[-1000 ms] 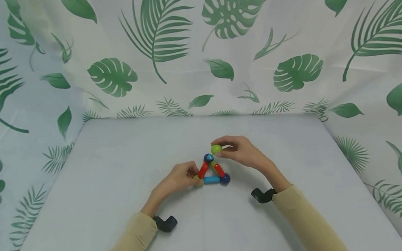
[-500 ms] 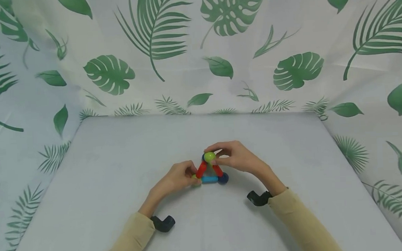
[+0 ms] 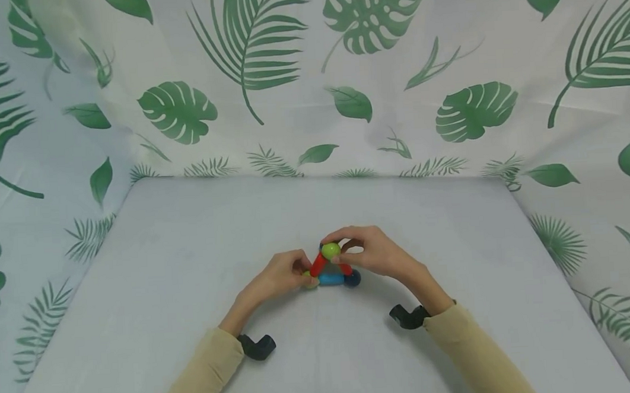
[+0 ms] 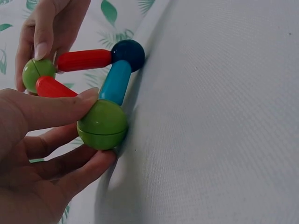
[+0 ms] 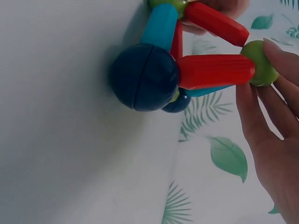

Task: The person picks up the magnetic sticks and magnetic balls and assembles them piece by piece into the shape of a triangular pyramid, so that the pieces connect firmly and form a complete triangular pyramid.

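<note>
A small frame of rods and balls stands on the table. My left hand pinches the green ball at its left corner. With thumb and fingers my right hand holds another green ball at the raised top. Red rods lean up to that top ball; in the right wrist view one end meets it. A light blue rod joins the left corner to a dark blue ball at the right. Behind, a second dark blue ball is mostly hidden.
The white table reaches back to a leaf-printed cloth that also hangs at both sides. Dark wrist cameras stick out from both wrists, close above the table.
My right hand has brought its green ball down and slightly left onto the top of the red rods. The left hand keeps its grip on the corner ball.
</note>
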A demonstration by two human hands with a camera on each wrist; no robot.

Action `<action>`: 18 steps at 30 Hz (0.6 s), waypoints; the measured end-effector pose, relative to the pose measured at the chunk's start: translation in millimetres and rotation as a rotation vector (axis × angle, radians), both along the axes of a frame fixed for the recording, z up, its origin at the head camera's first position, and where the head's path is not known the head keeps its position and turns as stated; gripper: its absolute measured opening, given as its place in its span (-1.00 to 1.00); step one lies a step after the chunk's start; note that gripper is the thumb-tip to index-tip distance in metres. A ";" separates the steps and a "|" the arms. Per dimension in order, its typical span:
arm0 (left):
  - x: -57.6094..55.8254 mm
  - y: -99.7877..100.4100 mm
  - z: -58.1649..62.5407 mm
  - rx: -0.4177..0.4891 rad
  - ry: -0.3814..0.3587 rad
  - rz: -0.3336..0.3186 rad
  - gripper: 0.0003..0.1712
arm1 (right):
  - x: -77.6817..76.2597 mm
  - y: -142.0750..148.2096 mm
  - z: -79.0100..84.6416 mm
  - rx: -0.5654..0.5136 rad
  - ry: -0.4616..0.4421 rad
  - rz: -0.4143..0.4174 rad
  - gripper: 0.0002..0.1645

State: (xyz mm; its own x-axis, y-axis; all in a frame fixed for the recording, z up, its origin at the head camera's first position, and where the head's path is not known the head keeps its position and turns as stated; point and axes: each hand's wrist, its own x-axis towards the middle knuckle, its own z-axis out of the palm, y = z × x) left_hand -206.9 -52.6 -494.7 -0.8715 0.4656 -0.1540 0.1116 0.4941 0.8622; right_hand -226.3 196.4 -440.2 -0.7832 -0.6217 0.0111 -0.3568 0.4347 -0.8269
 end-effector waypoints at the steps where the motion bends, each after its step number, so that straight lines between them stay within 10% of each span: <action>1: -0.6 0.0 0.6 0.000 0.001 0.000 -0.74 | -0.4 0.8 0.0 0.002 -0.002 0.000 -0.57; 18: 4.0 7.7 5.2 -0.056 0.126 -0.052 -0.85 | 2.0 3.2 2.0 0.012 0.043 -0.018 -0.55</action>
State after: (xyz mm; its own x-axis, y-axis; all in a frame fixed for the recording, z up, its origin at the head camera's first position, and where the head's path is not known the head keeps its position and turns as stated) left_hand -202.9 -44.9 -489.5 -0.8602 0.5048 -0.0721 0.2438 0.5313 0.8113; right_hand -224.4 199.6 -438.2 -0.7933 -0.6077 0.0373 -0.3835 0.4511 -0.8059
